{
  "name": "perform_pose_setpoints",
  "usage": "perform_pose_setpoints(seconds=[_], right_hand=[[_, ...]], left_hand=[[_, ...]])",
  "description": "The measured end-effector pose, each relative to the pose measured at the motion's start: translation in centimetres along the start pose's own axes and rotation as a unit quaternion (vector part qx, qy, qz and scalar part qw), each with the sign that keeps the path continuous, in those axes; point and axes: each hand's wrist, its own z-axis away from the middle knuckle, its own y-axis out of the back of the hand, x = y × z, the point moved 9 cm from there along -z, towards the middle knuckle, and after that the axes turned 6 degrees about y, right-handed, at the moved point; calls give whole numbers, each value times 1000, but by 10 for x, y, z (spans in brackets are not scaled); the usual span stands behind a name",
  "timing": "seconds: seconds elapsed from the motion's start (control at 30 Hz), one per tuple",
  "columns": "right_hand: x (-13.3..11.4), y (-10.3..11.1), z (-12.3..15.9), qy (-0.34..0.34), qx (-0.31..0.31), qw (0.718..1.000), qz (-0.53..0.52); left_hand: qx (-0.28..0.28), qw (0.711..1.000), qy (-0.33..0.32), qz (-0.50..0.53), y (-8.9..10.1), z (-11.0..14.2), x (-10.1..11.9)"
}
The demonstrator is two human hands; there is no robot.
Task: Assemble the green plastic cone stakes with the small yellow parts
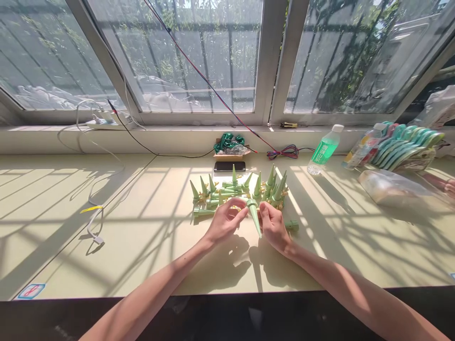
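Head view: the cone [254,218] is held between the two hands, wide end up and narrow tip slanting down toward the near edge of the table [142,265], its shadow falling apart from it. The left hand [227,219] has thumb and forefinger bowed in a loose ring, their tips pinching the cone by its collar, so the wide end lies right at these fingertips and the taper runs down clear of them. The right hand [273,226] is on the other side, fingers curled in and thumb laid against the bent forefinger, just beside the collar; whether those tips pinch the cone or some small part, I cannot tell. Beyond the hands sit more cones [232,182], some upright, some lying flat, and one green piece [292,225] lies just right of the right hand. Behind them are a phone [230,166] and a box [232,157]; a bottle [324,149] stands to the right, and another person's hand [450,187] shows at the right edge.
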Motion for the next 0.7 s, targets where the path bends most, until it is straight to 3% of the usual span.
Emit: perform_pose_setpoints(seconds=[0.23, 0.7], right_hand=[[-12, -11, 2, 48, -61, 997, -4], [8, -18, 8, 7, -79, 993, -86]], left_hand=[[-143, 979, 128, 73, -25, 1, -26], [-141, 982, 95, 77, -24, 3, -20]])
